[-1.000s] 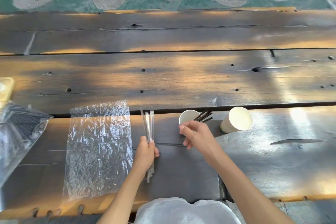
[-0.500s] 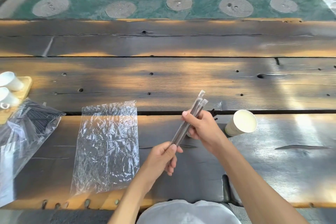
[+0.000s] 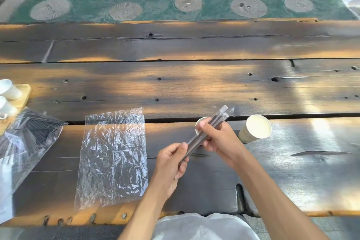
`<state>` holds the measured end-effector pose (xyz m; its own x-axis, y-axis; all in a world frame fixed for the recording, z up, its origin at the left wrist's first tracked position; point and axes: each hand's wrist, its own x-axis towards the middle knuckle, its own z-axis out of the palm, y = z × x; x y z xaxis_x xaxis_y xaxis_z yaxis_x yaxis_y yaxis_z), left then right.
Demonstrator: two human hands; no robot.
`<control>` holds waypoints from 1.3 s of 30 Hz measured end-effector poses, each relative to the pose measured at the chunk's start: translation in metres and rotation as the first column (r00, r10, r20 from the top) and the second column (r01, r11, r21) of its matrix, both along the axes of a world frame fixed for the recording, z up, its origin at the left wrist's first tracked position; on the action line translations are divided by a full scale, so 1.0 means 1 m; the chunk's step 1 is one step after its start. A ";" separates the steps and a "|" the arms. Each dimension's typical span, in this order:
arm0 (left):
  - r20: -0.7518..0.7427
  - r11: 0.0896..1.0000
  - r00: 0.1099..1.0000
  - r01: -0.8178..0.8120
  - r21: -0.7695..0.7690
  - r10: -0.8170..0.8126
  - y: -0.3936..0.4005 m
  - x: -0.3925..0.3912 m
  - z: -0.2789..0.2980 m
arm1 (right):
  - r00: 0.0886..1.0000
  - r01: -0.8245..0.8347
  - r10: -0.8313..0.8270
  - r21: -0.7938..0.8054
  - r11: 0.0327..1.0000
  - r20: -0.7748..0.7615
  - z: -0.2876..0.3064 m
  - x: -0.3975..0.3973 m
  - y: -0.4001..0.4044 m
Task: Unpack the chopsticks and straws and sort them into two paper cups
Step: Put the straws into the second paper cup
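Both hands hold one bundle of wrapped dark sticks [image 3: 200, 136] in clear sleeves, tilted up to the right above the table. My left hand [image 3: 171, 160] grips its lower end. My right hand [image 3: 218, 138] pinches it higher up, near the loose sleeve tips. Behind my right hand stands a paper cup [image 3: 199, 122], mostly hidden. A second paper cup [image 3: 255, 129] stands to the right, its inside white with nothing showing in it.
An empty clear plastic bag [image 3: 114, 157] lies flat at left of centre. A larger bag of dark straws [image 3: 29, 136] lies at the far left. A wooden tray [image 3: 24, 93] with white cups is at the left edge.
My left hand lifted the wrapped bundle off the table and tilted it; my right hand left the cup and took the upper part. The camera view shifted slightly.
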<state>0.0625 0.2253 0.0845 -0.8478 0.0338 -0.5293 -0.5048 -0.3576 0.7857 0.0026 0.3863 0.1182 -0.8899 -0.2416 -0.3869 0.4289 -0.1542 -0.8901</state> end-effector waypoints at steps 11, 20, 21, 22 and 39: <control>-0.016 0.994 1.000 -0.001 -0.109 -0.001 0.018 -0.015 -0.018 | 0.999 0.041 -0.038 -0.122 0.992 0.032 -0.005 0.008 0.043; 0.176 0.441 0.937 0.300 -0.846 -0.300 0.005 -0.030 -0.110 | 0.868 0.495 -0.496 -0.039 0.868 -0.015 0.000 0.007 0.109; 0.226 0.335 0.906 0.351 -0.874 -0.358 0.005 -0.029 -0.118 | 0.836 0.547 -0.548 -0.052 0.835 -0.012 0.000 0.008 0.116; 0.290 0.228 0.868 0.401 -0.887 -0.402 0.005 -0.028 -0.127 | 0.801 0.598 -0.599 -0.057 0.800 -0.009 0.000 0.010 0.124; 0.533 -0.108 0.694 0.557 -0.823 -0.483 0.014 -0.036 -0.165 | 0.686 0.721 -0.678 0.374 0.583 -0.265 -0.041 -0.012 0.170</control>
<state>0.0269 0.2396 -0.0808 -0.8110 -0.0536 -0.5826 -0.1918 0.9651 0.1782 -0.0090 0.5567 0.0767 -0.7461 0.6354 -0.1988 0.2710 0.0172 -0.9624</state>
